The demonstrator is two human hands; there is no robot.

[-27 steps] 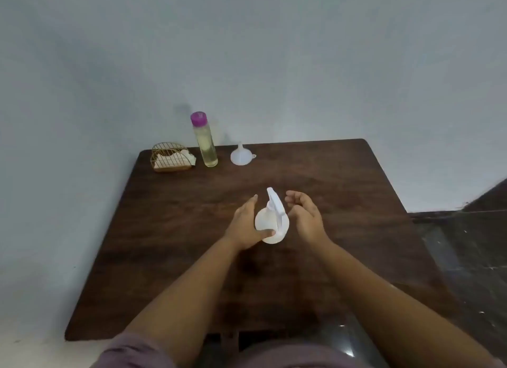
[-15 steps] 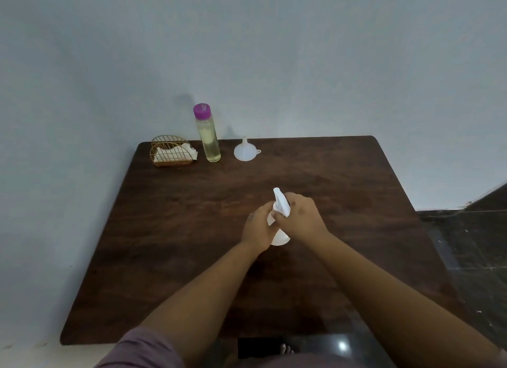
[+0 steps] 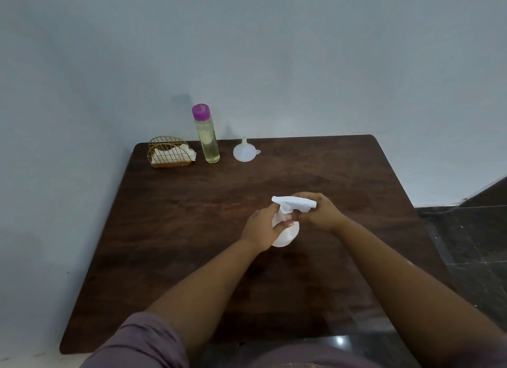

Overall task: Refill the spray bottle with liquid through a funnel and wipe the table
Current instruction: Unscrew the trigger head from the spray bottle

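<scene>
Left hand (image 3: 262,226) grips the spray bottle (image 3: 285,234), right hand (image 3: 319,211) wraps its sprayer top (image 3: 295,203), probably unscrewing. Funnel (image 3: 243,153) at 12 o'clock untouched; pouring, wiping remain.

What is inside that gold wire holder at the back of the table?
Crumpled white tissue or cloth sits inside the gold wire holder, one end poking out towards the bottle with the purple cap. How many pieces there are cannot be told; the wires cover part.

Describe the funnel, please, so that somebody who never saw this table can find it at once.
Look at the far edge of the dark wooden table, by the wall. Three things stand there in a row: a gold wire holder, a tall bottle with a purple cap, then the funnel. It is the small white one, spout up, furthest right.
</scene>
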